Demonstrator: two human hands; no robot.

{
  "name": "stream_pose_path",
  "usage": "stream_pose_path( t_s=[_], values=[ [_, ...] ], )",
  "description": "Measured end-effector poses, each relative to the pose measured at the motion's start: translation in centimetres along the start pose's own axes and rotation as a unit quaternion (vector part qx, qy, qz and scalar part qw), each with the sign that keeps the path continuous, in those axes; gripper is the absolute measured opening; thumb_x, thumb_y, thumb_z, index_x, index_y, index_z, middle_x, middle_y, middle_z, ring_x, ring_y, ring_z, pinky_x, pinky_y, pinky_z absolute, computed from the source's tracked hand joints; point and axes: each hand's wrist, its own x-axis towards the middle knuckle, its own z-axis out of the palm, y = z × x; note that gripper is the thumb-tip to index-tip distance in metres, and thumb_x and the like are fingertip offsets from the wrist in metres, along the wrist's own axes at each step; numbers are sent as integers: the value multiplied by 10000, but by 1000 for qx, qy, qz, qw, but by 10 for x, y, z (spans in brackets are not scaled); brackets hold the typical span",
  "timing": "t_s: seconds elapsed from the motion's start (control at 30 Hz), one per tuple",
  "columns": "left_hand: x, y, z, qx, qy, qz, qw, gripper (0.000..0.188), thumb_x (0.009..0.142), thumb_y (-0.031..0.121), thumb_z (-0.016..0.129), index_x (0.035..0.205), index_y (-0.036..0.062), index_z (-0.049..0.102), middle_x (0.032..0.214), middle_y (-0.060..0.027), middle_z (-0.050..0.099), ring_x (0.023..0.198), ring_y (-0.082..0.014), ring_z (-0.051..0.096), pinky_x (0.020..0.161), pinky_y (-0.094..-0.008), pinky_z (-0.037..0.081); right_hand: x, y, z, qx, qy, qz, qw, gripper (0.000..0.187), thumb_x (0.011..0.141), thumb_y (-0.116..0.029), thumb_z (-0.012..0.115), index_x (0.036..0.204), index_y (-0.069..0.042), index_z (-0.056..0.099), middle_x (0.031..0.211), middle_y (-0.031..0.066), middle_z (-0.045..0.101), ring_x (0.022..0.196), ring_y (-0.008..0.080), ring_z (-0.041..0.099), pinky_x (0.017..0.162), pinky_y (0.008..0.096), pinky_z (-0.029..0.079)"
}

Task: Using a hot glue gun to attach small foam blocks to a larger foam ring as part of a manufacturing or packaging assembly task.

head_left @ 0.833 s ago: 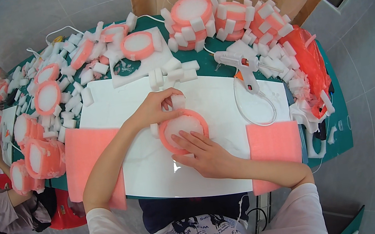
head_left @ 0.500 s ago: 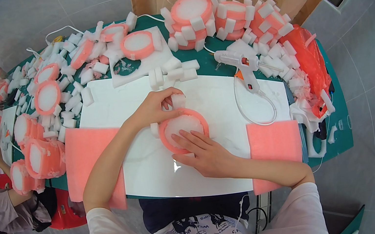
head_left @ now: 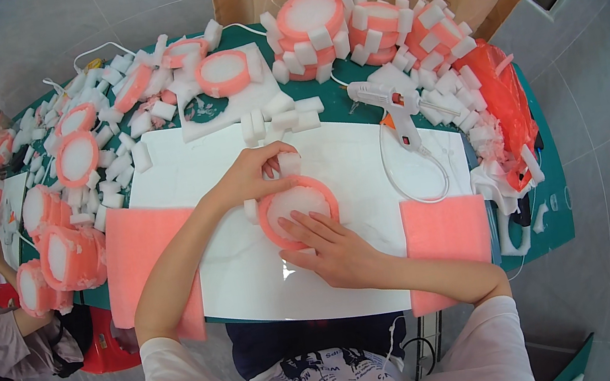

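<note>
A round foam piece (head_left: 276, 210) with a pink rim and a white middle lies on the white board in front of me. My left hand (head_left: 258, 174) is closed at its far edge, pinching a small white foam block (head_left: 289, 164) against the rim. Another white foam block (head_left: 252, 211) sits at the rim's left side. My right hand (head_left: 326, 245) rests flat on the round piece, its fingers stretched over the white centre and holding nothing.
Loose white foam blocks (head_left: 285, 120) lie beyond the board (head_left: 367, 269). A white glue gun (head_left: 397, 104) with a cable stands to the right. Pink foam sheets (head_left: 147, 257) flank the board. Stacked round foam pieces (head_left: 307, 12) stand at the back. Another person (head_left: 0, 322) works at far left.
</note>
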Motion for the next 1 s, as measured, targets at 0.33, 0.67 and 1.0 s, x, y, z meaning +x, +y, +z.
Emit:
stream_pose_path(
  t_s=[0.33, 0.67, 1.0],
  values=[
    [0, 1, -1, -9, -6, -6, 1000, 441, 672, 234, 715, 1057, 82, 561, 773, -49, 584, 701, -137, 528, 658, -250, 448, -1, 1, 2, 3, 0, 1, 1000, 365, 744, -72, 539, 1102, -141, 548, 1364, 170, 349, 1235, 333, 374, 1004, 428, 318],
    [1, 1, -1, -22, -5, -7, 1000, 439, 667, 225, 712, 1053, 80, 560, 787, -50, 589, 707, -136, 529, 660, -249, 445, 0, 0, -1, -1, -5, 0, 1000, 385, 737, -54, 535, 1112, -141, 542, 1363, 179, 348, 1234, 334, 375, 1002, 433, 319],
    [0, 0, 0, -1, 1, -1, 1000, 407, 670, 199, 708, 1039, 97, 571, 797, -16, 603, 659, -103, 510, 618, -228, 431, 0, 0, -2, 0, -6, -6, 1000, 391, 737, -38, 529, 1117, -130, 529, 1365, 174, 346, 1233, 340, 375, 995, 434, 333]
  ],
)
